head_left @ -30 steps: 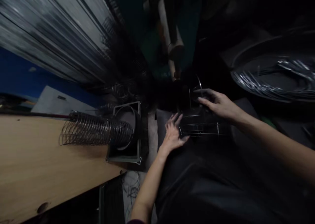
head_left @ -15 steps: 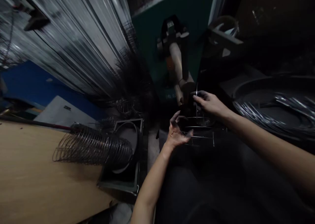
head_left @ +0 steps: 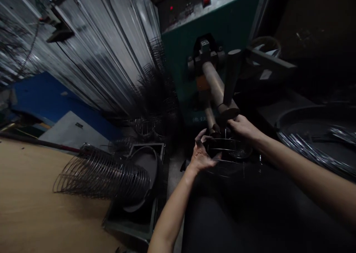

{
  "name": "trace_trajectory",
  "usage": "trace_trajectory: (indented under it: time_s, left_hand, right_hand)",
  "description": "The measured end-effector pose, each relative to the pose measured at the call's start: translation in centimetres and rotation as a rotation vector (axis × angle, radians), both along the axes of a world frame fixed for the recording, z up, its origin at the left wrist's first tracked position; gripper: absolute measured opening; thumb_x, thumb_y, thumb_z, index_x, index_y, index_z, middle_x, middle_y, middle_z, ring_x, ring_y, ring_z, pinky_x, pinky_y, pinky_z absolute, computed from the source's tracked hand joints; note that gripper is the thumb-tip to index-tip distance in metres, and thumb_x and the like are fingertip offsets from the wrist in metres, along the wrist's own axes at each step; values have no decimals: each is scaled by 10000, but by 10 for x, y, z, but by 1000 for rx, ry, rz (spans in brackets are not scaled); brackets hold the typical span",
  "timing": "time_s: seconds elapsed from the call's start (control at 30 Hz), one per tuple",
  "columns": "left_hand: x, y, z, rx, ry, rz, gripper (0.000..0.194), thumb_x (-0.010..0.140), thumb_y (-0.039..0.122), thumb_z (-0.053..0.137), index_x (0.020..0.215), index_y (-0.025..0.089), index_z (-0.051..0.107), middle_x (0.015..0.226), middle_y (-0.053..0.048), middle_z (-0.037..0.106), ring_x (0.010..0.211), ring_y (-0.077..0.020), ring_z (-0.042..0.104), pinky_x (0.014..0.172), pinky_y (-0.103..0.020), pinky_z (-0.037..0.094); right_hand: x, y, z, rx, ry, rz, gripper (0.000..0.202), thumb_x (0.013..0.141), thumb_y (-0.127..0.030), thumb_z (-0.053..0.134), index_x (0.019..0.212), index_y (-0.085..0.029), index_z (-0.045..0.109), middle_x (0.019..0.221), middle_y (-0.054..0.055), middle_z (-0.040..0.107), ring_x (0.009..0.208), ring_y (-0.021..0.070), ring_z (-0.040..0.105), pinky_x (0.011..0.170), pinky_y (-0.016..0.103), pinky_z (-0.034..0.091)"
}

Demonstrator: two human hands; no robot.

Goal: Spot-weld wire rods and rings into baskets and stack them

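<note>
By the machine, your left hand's fingers spread against an already hooped wire frame; your right hand's pinch, and what's left, I can't tell.

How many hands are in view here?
2: the left hand at the left of the wire frame, the right hand beside the end of the green machine's thick rod.

A dim metalworking workshop is surrounding the fingers.
Beyond them a green machine is standing (red light glowing); wire rings are clustering left, and a tub of metal wires is sitting right.
</note>
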State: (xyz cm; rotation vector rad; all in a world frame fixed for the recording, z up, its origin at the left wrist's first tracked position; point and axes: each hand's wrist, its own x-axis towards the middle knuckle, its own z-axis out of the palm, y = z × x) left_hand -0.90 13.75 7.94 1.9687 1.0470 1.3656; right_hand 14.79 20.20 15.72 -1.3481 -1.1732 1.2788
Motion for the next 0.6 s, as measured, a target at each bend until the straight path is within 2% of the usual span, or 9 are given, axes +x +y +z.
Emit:
trace_trajectory:
  time_s: [0.17,0.37,0.47,0.6]
  left_hand:
    - [-3,10,3,24,-9,-2,926,655,289,735,1350,207,130,1027,-64,547,975,-231,587,940,-448,463]
    - [-5,19,6,39,-6,-26,940,642,231,720,1368,217,123,1014,-54,561,946,-217,598,891,-422,495]
    - [-6,22,8,24,-1,-35,941,642,221,712,1371,217,117,1021,-56,564,965,-220,597,886,-414,500]
    - [-8,24,12,5,8,-31,949,628,244,728,1360,222,125,1011,-54,562,947,-223,597,880,-422,497]
  right_hand:
    - [-1,11,-5,32,-9,-12,152,765,-228,648,756,-163,511,579,-19,506,525,108,460,482,217,363]
    - [-2,21,-10,59,-5,-8,145,766,-110,589,681,-163,483,565,-25,471,505,91,451,474,204,367]
    - [0,28,-18,87,21,-17,65,764,-99,573,761,-148,531,628,3,532,539,104,486,480,207,383]
    - [0,32,-27,95,77,20,79,755,-125,580,815,-148,534,661,22,567,549,119,507,468,215,393]
